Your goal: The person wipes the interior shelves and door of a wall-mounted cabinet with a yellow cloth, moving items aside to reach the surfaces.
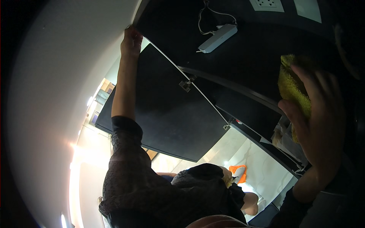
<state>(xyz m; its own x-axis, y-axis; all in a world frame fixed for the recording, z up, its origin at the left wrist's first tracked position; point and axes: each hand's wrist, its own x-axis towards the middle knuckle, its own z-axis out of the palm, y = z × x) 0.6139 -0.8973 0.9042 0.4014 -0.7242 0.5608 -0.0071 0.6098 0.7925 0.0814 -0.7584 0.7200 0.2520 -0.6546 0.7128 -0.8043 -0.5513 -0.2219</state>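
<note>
My right hand [322, 114] holds a yellow cloth [295, 91] between thumb and fingers, in front of the dark cabinet interior [251, 54]. Up at the left, my left hand [132, 41] is raised to the upper corner of the cabinet, by the edge of its open dark door [168, 111]; its fingertips are partly hidden, and I cannot tell what they grip. A metal hinge [185, 85] joins the door to the frame. Between my hands, a white power strip [218, 38] with a looped cable lies inside the cabinet.
A wall socket [266, 3] is at the top. Clear plastic packaging [285, 136] sits in a lower compartment, near a thin white cable. Below, an orange and white object [239, 173] lies on the pale marbled floor [256, 159]. A pale surface [57, 85] curves along the left.
</note>
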